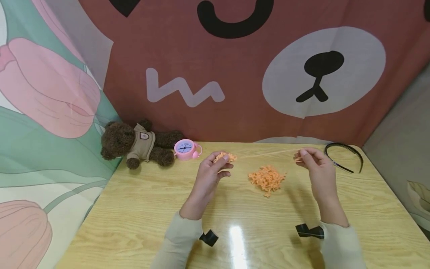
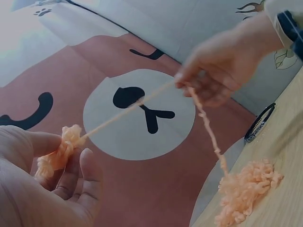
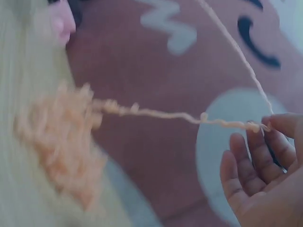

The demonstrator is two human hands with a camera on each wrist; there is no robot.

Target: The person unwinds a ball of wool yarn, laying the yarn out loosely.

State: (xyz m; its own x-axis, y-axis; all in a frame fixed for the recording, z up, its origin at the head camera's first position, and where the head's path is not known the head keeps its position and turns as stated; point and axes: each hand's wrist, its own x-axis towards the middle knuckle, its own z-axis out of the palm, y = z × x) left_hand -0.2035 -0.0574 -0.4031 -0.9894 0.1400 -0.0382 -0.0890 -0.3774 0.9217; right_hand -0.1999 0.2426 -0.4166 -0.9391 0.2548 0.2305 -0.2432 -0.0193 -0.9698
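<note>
Between thumb and fingers my left hand (image 1: 209, 175) holds a small bundle of orange yarn (image 2: 59, 153). My right hand (image 1: 319, 172) pinches the same yarn between thumb and fingertips, off to the right. A thin, straight strand (image 2: 118, 112) is stretched between the two hands above the table. From the right hand a crinkled length of yarn (image 3: 170, 115) runs to a loose, curly heap of orange yarn (image 1: 267, 179) on the table. That heap lies between and below the hands.
On the wooden table (image 1: 141, 216), a brown teddy bear (image 1: 142, 144) lies at the back left beside a pink alarm clock (image 1: 185, 148). A black headband (image 1: 346, 157) lies at the back right. A printed cloth (image 1: 201, 123) hangs behind the table.
</note>
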